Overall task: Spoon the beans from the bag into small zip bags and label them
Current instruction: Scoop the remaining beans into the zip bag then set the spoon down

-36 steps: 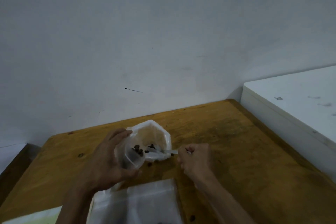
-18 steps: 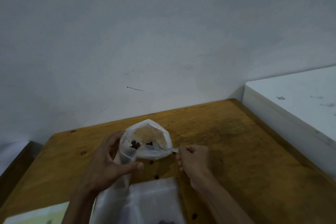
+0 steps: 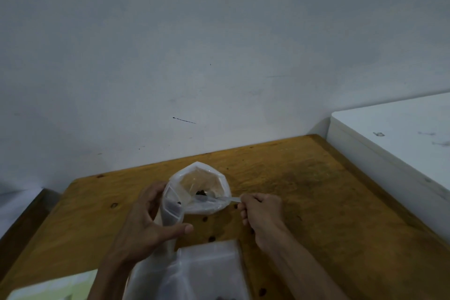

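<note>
The left hand (image 3: 148, 221) is curled round the neck of a small zip bag (image 3: 174, 207), which is held upright with its mouth open. The right hand (image 3: 261, 207), just right of the zip bag, pinches the handle of a clear plastic spoon (image 3: 214, 199); the bowl, with a few dark beans (image 3: 201, 193), is reached into the wide open bag (image 3: 202, 190) just behind the zip bag. One or two beans are seen inside the zip bag, so filling is judged barely begun; sealing and labelling are left. Loose beans are scattered on the worn wooden worktop (image 3: 304, 190) in front of the zip bag. Flat, glossy, translucent bags (image 3: 209, 273) are stacked nearer the camera
</note>
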Demonstrator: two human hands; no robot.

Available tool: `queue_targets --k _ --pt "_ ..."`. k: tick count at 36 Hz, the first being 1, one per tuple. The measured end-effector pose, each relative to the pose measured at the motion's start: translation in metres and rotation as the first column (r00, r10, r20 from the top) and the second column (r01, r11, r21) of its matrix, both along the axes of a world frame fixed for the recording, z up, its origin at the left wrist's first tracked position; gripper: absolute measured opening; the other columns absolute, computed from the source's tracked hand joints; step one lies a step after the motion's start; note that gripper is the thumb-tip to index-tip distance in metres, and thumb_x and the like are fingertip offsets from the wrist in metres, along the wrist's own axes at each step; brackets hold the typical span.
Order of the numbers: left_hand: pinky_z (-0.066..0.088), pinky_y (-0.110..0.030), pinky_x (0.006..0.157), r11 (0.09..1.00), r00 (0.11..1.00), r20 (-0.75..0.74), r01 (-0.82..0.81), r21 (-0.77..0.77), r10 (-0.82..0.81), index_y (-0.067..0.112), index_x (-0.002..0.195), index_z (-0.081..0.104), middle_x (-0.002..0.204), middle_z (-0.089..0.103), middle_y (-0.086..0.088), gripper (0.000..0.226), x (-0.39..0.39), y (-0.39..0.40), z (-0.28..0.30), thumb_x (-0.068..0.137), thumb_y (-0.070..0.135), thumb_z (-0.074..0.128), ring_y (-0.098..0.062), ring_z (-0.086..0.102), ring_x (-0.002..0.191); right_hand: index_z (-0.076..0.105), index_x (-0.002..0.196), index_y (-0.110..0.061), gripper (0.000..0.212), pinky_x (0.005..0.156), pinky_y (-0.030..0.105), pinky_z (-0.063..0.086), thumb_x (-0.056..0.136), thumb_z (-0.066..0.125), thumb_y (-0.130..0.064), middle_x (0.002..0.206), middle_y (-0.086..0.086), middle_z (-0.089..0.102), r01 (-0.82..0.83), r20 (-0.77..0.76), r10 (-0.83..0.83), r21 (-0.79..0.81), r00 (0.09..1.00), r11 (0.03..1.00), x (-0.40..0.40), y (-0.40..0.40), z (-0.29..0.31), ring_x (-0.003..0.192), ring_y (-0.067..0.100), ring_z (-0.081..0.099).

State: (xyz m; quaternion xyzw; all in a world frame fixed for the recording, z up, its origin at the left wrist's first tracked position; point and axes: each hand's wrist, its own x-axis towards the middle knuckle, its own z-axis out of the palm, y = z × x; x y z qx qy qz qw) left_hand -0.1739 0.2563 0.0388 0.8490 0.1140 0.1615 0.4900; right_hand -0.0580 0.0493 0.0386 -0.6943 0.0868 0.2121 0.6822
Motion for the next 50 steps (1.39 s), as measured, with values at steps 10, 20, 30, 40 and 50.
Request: queue_targets --k 10,20,30,40,50 --pt "0.053 -0.036 0.099 0.991 1.0 0.021 0.015 0.132 -0.018 0.043 0.129 0.05 0.131 0.054 0.018 0.104 0.003 0.004 -0.004 0.037 0.057 0.096 -0.005 0.055 0.119 0.072 0.086 -0.005 0.014 0.046 0.019 0.045 0.095 0.063 -0.009 0.058 0.002 0.064 0.001 0.03 -0.002 0.043 1.0 0.999 0.004 -0.001 0.007 0.047 0.006 0.053" --pt "0.053 -0.036 0.096 0.983 1.0 0.023 -0.022 0.185 0.018 0.04 0.131 0.048 0.13 0.052 0.018 0.108 0.003 0.006 -0.005 0.035 0.068 0.091 -0.008 0.054 0.118 0.072 0.084 0.0 0.013 0.044 0.02 0.044 0.093 0.064 -0.004 0.056 0.003 0.061 -0.012 0.087 0.004 0.099 0.996 0.995 0.003 -0.01 0.023 0.043 0.006 0.051" --pt "0.053 -0.031 0.092 0.977 0.998 0.014 -0.058 0.204 0.057 0.036 0.135 0.047 0.131 0.051 0.015 0.115 0.011 0.008 -0.008 0.034 0.071 0.089 -0.008 0.054 0.116 0.073 0.082 -0.004 0.014 0.043 0.019 0.043 0.093 0.065 -0.006 0.056 0.001 0.062 -0.065 0.204 0.048 0.078 0.978 0.995 -0.002 -0.022 0.054 0.046 0.006 0.052" --pt "0.056 -0.035 0.091 0.985 0.992 0.073 -0.114 0.132 0.105 0.034 0.129 0.053 0.125 0.058 0.013 0.103 0.024 0.005 -0.006 0.038 0.063 0.093 -0.009 0.059 0.112 0.072 0.075 -0.017 0.023 0.045 0.02 0.047 0.095 0.063 -0.023 0.06 -0.004 0.067 -0.099 0.629 0.253 -0.27 0.735 0.958 -0.018 -0.014 0.077 0.049 0.007 0.059" --pt "0.057 -0.041 0.093 0.995 0.989 0.108 -0.104 -0.011 0.104 0.035 0.129 0.055 0.126 0.062 0.009 0.099 0.024 0.005 -0.006 0.041 0.065 0.091 -0.012 0.061 0.114 0.075 0.086 -0.014 0.016 0.046 0.014 0.039 0.096 0.063 -0.019 0.057 -0.012 0.055 0.073 0.904 0.233 -0.276 0.36 0.958 -0.012 -0.008 0.065 0.06 0.006 0.057"
